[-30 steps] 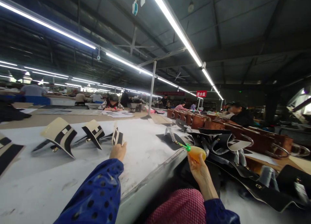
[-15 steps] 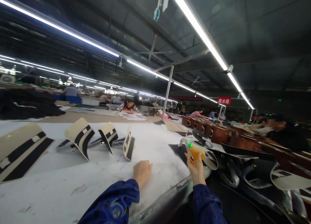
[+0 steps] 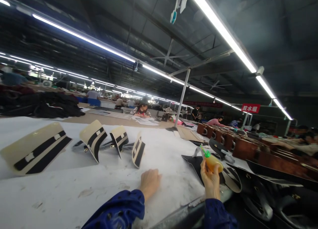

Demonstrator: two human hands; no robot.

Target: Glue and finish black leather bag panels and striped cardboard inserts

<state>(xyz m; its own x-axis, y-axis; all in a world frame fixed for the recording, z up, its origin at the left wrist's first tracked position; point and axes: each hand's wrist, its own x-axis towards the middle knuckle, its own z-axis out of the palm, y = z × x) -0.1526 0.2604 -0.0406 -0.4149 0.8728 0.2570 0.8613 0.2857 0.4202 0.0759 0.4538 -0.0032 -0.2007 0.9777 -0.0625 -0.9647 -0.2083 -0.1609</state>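
Observation:
My right hand (image 3: 210, 180) is closed round a small yellow squeeze bottle (image 3: 213, 161) with a green nozzle, held up over the table's right edge. My left hand (image 3: 149, 182) rests on the white table (image 3: 74, 186) with its fingers curled under, nothing visible in it. Just beyond it stands a folded cream-and-black striped bag panel (image 3: 138, 151). Two more such panels (image 3: 93, 142) stand to the left, and a flat one (image 3: 37, 151) lies at the far left. Both my sleeves are blue with dark dots.
Black bag pieces (image 3: 248, 186) with metal fittings lie piled at the right. A row of brown handbags (image 3: 238, 143) runs along the right bench. Other people sit at far tables. A metal post (image 3: 182, 98) rises mid-table. Dark fabric (image 3: 49, 104) is heaped at the far left.
My left hand has let go of the nearest striped panel and drawn back onto the table. The view has swung right and up; the bottle stays in my right hand.

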